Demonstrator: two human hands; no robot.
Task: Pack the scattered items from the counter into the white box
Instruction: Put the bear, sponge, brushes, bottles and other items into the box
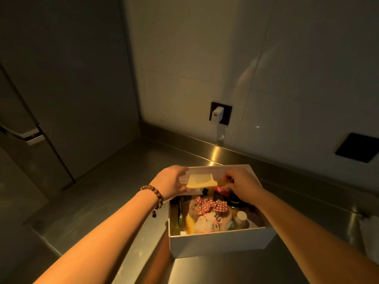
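Dim warm light falls across a brushed stainless-steel counter [114,181] that runs back to a low steel upstand and a pale wall carrying a black socket [221,113] with a white charger plugged in. Toward the counter's near edge stands the white box [221,243], a rectangular, stiff-walled carton with matte sides and an open top. Both hands hold a pale comb [198,180] level over the box's far-left corner: the left hand [171,182], with a wooden bead bracelet [154,198] on its wrist, pinches one end between thumb and fingers, and the right hand [243,181] curls round the other end. The comb looks like thin hard plastic, a flat solid spine with a row of fine teeth; it is probably very light and rigid, a little slick, and its teeth could bend or snag on fabric, so the spine and the two ends are the sound places to hold. Inside the box lie soft goods: a red-and-white gingham scrunchie [212,206], crumpled and springy, and beneath it pink patterned cloth. A small white-capped bottle [242,218] stands by the right wall, and a dark strap [180,213] runs along the left wall. At the far right corner sits something dark and round, perhaps a jar, though shadow hides it.
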